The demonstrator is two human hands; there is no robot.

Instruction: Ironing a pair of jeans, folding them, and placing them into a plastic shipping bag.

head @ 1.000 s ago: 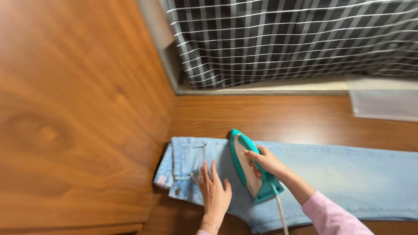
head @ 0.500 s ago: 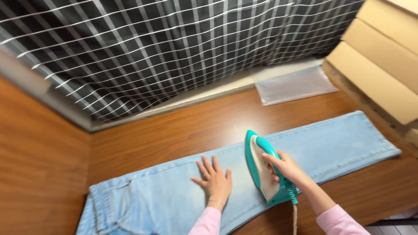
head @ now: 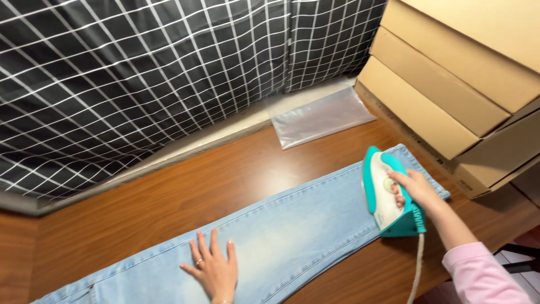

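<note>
A pair of light blue jeans [head: 292, 231] lies flat along a brown wooden surface [head: 197, 180]. My left hand [head: 212, 271] presses flat on the jeans with fingers spread, a ring on one finger. My right hand [head: 415, 188] grips the handle of a teal and white iron [head: 383, 197], which rests on the jeans near the leg's hem at the right. The iron's cord [head: 415, 270] hangs down toward the bottom edge. My right sleeve is pink.
A black fabric with a white grid pattern [head: 169, 67] hangs behind the surface. A clear plastic bag [head: 320, 118] lies at the back. Stacked cardboard boxes [head: 461, 73] stand at the right, close to the iron and the hem.
My right hand has slid the iron along the leg from the waist end to the hem. My left hand followed along the jeans. The view has swung to the right, showing the boxes.
</note>
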